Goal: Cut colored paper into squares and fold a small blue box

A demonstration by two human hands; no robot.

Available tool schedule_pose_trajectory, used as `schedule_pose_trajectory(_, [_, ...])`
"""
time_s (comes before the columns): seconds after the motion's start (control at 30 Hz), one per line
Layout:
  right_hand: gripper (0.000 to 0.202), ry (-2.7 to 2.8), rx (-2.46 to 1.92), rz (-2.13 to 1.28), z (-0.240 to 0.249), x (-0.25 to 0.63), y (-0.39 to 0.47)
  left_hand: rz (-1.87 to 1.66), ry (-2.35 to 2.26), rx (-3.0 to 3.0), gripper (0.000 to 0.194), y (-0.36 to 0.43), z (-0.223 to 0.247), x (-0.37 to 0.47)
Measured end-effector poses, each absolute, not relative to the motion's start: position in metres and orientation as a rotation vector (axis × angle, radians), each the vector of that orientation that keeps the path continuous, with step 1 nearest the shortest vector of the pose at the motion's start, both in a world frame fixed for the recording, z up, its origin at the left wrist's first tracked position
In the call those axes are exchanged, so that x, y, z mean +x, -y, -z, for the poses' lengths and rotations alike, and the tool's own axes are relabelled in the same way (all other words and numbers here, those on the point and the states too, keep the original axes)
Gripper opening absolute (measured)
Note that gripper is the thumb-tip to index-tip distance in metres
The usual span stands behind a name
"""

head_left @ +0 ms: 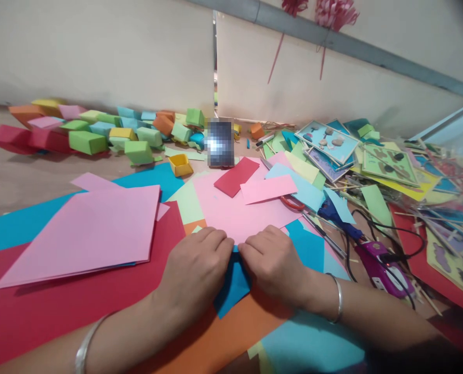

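Both my hands meet over a blue sheet of paper point(233, 288) in the lower middle. My left hand point(200, 265) has its fingers curled round the sheet's far edge. My right hand point(272, 259) grips the same edge, its knuckles a small gap from the left ones. A narrow strip of blue shows between the fingertips, bent or folded there; the thumbs are hidden. Under the hands lie an orange sheet point(211, 337) and a large pink sheet point(219, 213). Just beyond them rest a red paper strip point(237, 176) and a pink paper strip point(268, 189).
Pink sheets point(87, 234) are stacked at left on red paper point(79, 322). Folded paper boxes point(87, 141) crowd the back left. Red-handled scissors point(292, 203), a blue glue gun point(338, 215), a purple power strip point(385, 267) with cables, and picture cards point(327, 139) lie at right.
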State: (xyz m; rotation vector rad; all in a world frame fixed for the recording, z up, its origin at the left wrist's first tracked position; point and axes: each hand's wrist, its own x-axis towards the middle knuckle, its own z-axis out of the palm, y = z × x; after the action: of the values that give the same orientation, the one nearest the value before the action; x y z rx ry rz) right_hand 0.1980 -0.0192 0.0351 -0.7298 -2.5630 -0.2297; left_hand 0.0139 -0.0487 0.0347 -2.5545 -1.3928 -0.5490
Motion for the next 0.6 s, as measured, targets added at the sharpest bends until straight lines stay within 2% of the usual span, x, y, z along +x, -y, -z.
schedule_pose_trajectory(0.33, [0.033, 2.574, -0.733, 0.311, -0.043, 0.19, 0.029, 0.593, 1.314, -2.515, 0.036, 0.053, -0.037, 0.023])
schedule_pose_trajectory(0.4, [0.033, 2.537, -0.7, 0.294, -0.042, 0.191, 0.027, 0.68, 1.364, -2.617, 0.033, 0.052, -0.039, 0.022])
schedule_pose_trajectory(0.5, [0.03, 2.41, -0.782, 0.084, -0.038, 0.194, 0.016, 1.149, 1.74, -2.801, 0.032, 0.044, -0.048, 0.017])
schedule_pose_trajectory(0.6, [0.022, 2.099, -1.09, -0.501, -0.034, 0.197, -0.003, 2.111, 2.443, -2.426, 0.045, 0.032, -0.057, 0.014])
